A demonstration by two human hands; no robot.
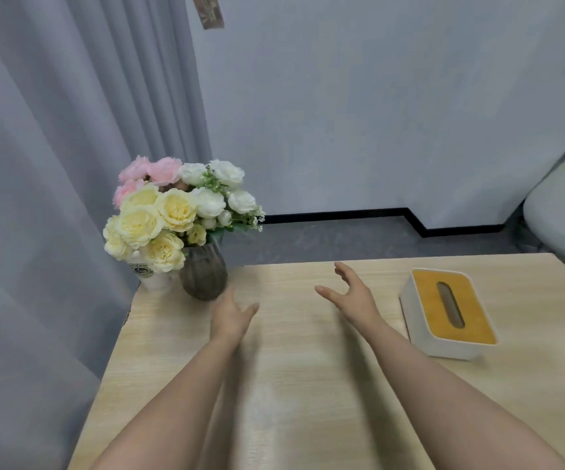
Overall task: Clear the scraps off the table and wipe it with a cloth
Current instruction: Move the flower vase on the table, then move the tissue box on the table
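Hands first: your left hand [231, 317] was stretched out over the table [179, 354] with its fingers straight and loose, thumb spread to the side, holding nothing. It hung near the dark ribbed vase [203, 274], not touching it as far as the view showed. Your right hand [352, 298] was also out in front of you, fingers spread and slightly bent, thumb apart, with nothing in it either. Whether either palm touched the wood, you could not tell from this angle.

Both bare forearms ran back from the hands to the near edge of the pale wooden table. Between and around them the wood grain showed with a soft sheen. No scraps or cloth appeared in the view.

To the right of your right hand sat a white tissue box [447, 313] with a yellow-brown top and a dark slot, well apart from the fingers. At the far left corner stood the vase and, just beside it, a white pot [154, 278] with a round badge, both carrying yellow, white and pink flowers [172, 208]. Behind them hung a grey curtain [54, 147], next to a pale wall [376, 113].
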